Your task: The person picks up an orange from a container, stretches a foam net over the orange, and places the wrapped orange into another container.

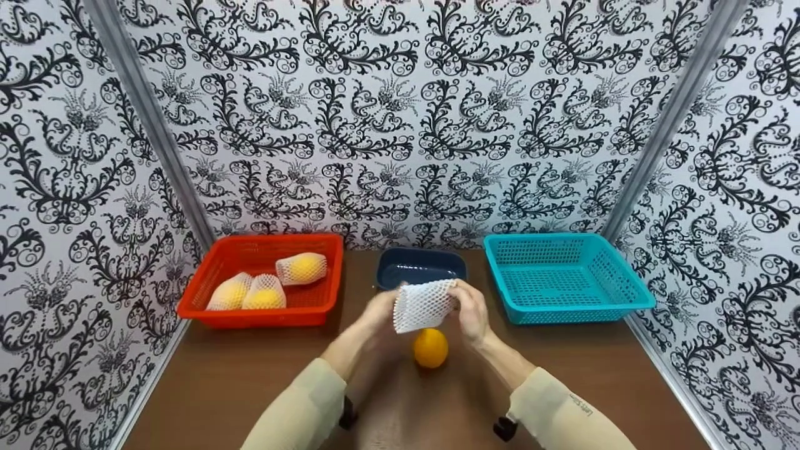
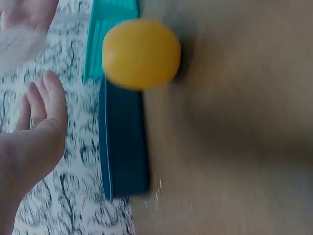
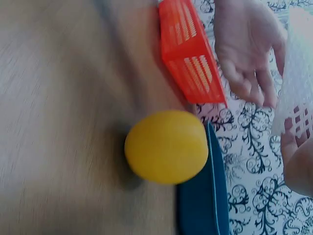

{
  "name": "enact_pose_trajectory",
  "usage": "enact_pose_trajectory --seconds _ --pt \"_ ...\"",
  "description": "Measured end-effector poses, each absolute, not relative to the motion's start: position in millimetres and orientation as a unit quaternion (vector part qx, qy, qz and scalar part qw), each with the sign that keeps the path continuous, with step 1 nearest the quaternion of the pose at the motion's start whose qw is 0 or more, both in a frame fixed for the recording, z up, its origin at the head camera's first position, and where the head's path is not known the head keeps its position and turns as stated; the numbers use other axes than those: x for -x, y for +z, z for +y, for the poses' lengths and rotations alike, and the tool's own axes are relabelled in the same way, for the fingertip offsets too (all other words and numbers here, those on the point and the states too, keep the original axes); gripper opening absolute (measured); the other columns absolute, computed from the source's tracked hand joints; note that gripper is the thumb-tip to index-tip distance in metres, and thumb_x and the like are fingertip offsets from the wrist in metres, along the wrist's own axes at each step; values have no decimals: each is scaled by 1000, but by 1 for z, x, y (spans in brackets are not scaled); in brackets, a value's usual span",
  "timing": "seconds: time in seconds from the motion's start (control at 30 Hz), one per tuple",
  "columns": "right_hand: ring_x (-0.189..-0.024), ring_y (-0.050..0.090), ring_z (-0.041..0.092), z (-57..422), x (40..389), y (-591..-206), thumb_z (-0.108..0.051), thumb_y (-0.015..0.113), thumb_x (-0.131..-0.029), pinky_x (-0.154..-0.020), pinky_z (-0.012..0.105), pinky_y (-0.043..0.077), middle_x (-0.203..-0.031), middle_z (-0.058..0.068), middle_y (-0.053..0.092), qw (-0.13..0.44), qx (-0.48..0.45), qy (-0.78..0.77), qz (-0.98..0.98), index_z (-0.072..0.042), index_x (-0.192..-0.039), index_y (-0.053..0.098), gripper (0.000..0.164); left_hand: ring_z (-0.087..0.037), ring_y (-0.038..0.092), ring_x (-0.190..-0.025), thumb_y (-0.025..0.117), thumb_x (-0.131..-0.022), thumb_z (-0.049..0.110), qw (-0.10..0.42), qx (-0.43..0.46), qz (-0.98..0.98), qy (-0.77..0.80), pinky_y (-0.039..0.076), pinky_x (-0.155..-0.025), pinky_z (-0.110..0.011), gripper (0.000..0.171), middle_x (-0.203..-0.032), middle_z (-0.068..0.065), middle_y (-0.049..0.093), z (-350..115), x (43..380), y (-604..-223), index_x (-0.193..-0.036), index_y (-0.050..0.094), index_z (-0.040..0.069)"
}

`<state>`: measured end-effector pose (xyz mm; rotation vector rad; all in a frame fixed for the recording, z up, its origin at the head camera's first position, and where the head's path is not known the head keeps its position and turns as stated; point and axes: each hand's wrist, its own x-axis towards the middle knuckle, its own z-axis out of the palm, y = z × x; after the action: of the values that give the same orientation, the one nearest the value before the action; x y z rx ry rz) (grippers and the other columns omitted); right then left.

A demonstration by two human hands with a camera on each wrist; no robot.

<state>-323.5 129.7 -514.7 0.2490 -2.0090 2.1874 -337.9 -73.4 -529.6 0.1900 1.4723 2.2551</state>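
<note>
A white foam fruit net (image 1: 425,305) is held up over the table. My right hand (image 1: 472,312) grips it by its right end, and the mesh spreads past the fingers (image 3: 289,147) in the right wrist view. On the net's other side is my left hand (image 1: 378,312), blurred in the head view. The left wrist view has the left hand (image 2: 41,132) with fingers extended, apart from the net. Below the net a round orange-yellow fruit (image 1: 430,348) sits bare on the brown table, between the two forearms.
At the left, a red basket (image 1: 259,317) contains three yellow fruits in foam nets (image 1: 301,269). A dark blue tray (image 1: 422,255) stands behind the hands by the patterned wall. On the right is a teal basket (image 1: 569,312). Patterned panels enclose the table's sides.
</note>
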Motion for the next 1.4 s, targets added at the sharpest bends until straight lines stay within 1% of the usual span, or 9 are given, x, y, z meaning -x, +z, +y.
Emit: enact_pose_trajectory --seconds 0.1,0.23,0.37,0.47,0.53,0.63,0.83,1.03,1.4 --pt "-83 65 14 123 324 -518 -4 49 -106 -75 28 55 -87 -4 70 42 -81 766 -636 3 -94 69 24 -17 75 -110 48 -116 18 216 -91 542 807 63 -106 -46 46 -126 -4 80 -56 326 -535 -153 60 -6" --pt "-79 66 9 115 326 -523 0 47 -106 -78 24 56 -82 -6 73 33 -85 802 -590 -13 -86 73 36 -13 74 -93 57 -111 17 132 -64 586 797 67 -88 -37 36 -104 2 79 -35 319 -540 -134 73 -5" --pt "-75 60 5 114 330 -525 -3 54 -105 -74 20 50 -77 -11 67 73 -63 756 -647 -3 -84 72 28 -10 69 -80 63 -106 12 56 -17 563 824 61 -73 -26 18 -86 4 73 -25 319 -541 -104 79 4" --pt "-69 56 7 116 332 -527 -7 56 -106 -67 22 46 -70 -10 62 71 -32 736 -673 0 -84 70 27 -10 68 -77 64 -110 11 43 -7 530 847 60 -71 -27 21 -82 4 70 -25 320 -540 -91 74 11" --pt "-70 57 9 117 332 -528 -10 55 -108 -66 22 47 -70 -9 63 44 -16 757 -652 -8 -82 72 31 -10 66 -75 63 -113 16 55 -1 506 861 59 -70 -27 27 -82 5 67 -26 321 -539 -87 69 16" --pt "-78 61 13 120 332 -529 -17 55 -111 -72 25 51 -78 -6 68 -6 10 801 -598 -17 -84 75 34 -10 64 -76 59 -117 23 77 4 487 870 56 -70 -25 29 -84 5 67 -29 324 -540 -90 68 16" --pt "-89 66 19 124 333 -538 -16 60 -111 -82 32 56 -89 -1 74 -51 31 814 -577 -16 -90 77 27 -8 50 -66 56 -118 27 92 13 538 838 41 -58 -21 31 -77 6 59 -36 325 -548 -91 67 16" --pt "-87 61 15 131 332 -558 -12 66 -108 -77 28 51 -84 -6 68 -19 49 751 -658 -16 -89 75 21 -13 63 -82 60 -116 25 76 29 602 794 55 -72 -27 27 -87 3 66 -39 321 -562 -96 71 11" --pt "-88 63 14 139 334 -598 -18 71 -105 -77 28 51 -86 -6 72 10 59 656 -752 -6 -95 79 18 -22 65 -95 70 -107 27 18 80 732 677 58 -78 -35 27 -99 -10 72 -38 321 -595 -98 75 1"
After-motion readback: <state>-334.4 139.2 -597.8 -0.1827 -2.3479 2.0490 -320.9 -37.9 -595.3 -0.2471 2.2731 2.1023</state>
